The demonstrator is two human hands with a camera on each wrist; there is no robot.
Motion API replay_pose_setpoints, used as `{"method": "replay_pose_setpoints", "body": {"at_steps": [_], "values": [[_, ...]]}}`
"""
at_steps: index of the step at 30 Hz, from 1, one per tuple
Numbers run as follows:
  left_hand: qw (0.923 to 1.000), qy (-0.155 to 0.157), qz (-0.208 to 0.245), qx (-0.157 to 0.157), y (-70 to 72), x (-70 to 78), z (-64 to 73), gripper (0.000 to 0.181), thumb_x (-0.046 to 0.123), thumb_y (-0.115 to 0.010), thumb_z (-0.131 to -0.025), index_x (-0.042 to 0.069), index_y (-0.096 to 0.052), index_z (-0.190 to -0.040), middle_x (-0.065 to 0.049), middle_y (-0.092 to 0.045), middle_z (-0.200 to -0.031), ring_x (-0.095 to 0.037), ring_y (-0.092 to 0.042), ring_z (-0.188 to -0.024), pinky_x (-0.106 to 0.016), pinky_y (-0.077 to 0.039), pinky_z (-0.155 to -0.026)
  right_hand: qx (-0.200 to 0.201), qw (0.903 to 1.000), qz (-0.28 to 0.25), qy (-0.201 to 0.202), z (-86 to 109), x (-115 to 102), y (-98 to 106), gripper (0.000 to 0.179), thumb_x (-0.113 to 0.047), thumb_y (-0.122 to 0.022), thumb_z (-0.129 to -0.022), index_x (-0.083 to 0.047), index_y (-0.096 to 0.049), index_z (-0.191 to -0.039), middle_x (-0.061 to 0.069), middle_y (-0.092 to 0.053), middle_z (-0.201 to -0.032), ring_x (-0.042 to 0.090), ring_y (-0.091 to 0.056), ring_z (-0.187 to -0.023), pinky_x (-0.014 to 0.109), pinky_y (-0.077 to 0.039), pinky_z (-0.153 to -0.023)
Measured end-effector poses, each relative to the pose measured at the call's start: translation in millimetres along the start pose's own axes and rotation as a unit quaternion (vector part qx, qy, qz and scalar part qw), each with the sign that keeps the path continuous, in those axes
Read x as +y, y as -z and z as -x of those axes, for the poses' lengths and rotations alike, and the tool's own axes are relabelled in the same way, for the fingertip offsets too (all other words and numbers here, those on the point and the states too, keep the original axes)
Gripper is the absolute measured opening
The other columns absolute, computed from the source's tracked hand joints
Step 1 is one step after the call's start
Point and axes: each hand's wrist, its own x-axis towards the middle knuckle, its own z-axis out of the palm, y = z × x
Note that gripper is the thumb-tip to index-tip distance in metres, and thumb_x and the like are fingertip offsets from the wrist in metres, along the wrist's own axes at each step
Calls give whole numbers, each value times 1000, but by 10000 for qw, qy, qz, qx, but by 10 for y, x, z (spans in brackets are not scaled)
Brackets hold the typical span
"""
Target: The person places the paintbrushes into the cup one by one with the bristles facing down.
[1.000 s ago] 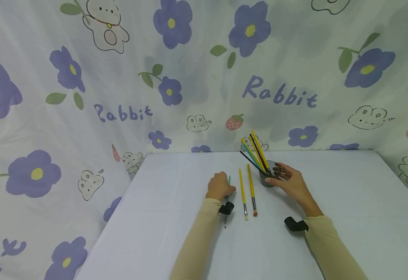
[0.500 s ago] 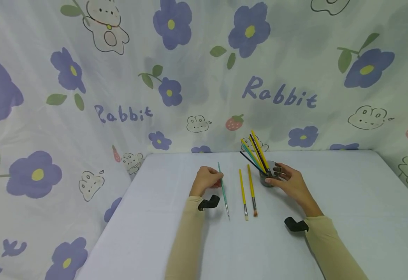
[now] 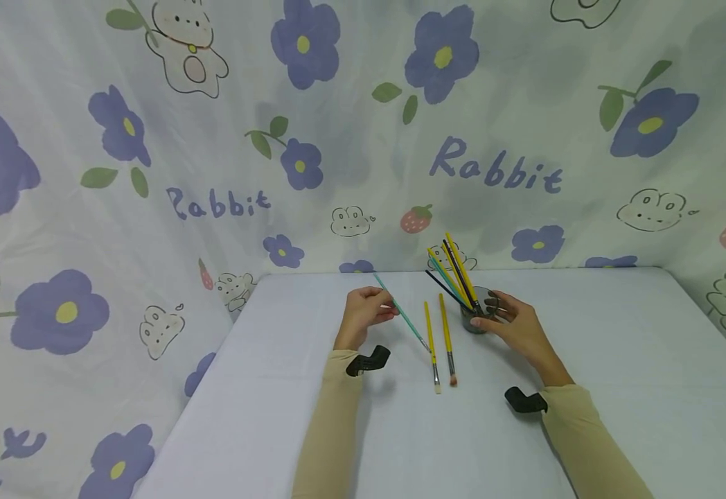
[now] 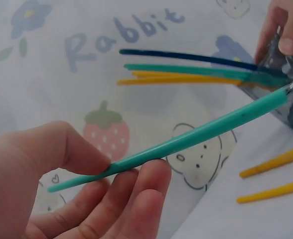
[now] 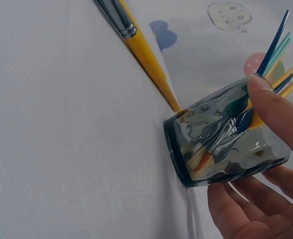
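My left hand [image 3: 364,315] pinches a teal-handled paintbrush [image 4: 186,142] between thumb and fingers, near the handle's thin end. In the head view the brush slants, bristle end down to the right, overlapping a yellow paintbrush [image 3: 430,333] on the table. My right hand [image 3: 521,331] grips a grey see-through glass [image 5: 231,149] around its side, thumb on one face and fingers on the other. Several brushes, with yellow, teal and dark handles, lean out of the glass, bristles down inside it. A second yellow paintbrush [image 3: 447,339] lies between the first and the glass.
The white table [image 3: 263,416] reaches back to a hanging cloth [image 3: 350,138] printed with flowers, rabbits and lettering. Both yellow brushes lie roughly parallel, bristles toward the near side. A black wrist mount [image 3: 369,360] is strapped on the left sleeve, another [image 3: 525,400] on the right.
The left hand has moved left and slightly back with the teal paintbrush, swinging its bristle end to the right. My right hand stays in place around the glass.
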Motion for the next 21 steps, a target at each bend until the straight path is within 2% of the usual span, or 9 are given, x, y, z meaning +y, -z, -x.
{"method": "replay_pose_setpoints", "body": {"at_steps": [8, 13, 18, 21], "values": [[9983, -212, 536, -33, -124, 109, 48, 19, 7, -65, -93, -7, -68, -106, -4, -74, -78, -14, -76, -70, -26, -65, -71, -13, 10000, -32, -5, 5, 3, 5, 108, -51, -84, -83, -11, -25, -165, 25, -38, -163, 45, -41, -150, 57, -41, -121], [9965, -356, 753, -95, -205, 135, 59, 16, 5, -65, -95, -7, -67, -104, -2, -75, -77, -13, -77, -70, -27, -66, -73, -19, 10000, -39, -70, 3, -4, 2, 109, -51, -84, -83, -11, -24, -165, 25, -36, -164, 45, -41, -150, 57, -41, -121], [9948, -434, 898, -197, -279, 159, 62, 22, 5, -65, -96, -10, -65, -111, -3, -75, -80, -13, -78, -72, -29, -66, -77, -16, 10000, -58, -40, 3, -5, 0, 108, -49, -84, -83, -11, -25, -165, 25, -37, -164, 45, -42, -149, 56, -42, -120], [9940, -437, 976, -227, -320, 189, 67, 21, 5, -66, -96, -9, -65, -111, -4, -76, -83, -14, -78, -74, -30, -66, -78, -23, 10000, -74, -2, 0, 1, 0, 107, -49, -84, -84, -10, -25, -164, 25, -38, -163, 44, -42, -149, 56, -42, -120]]}}
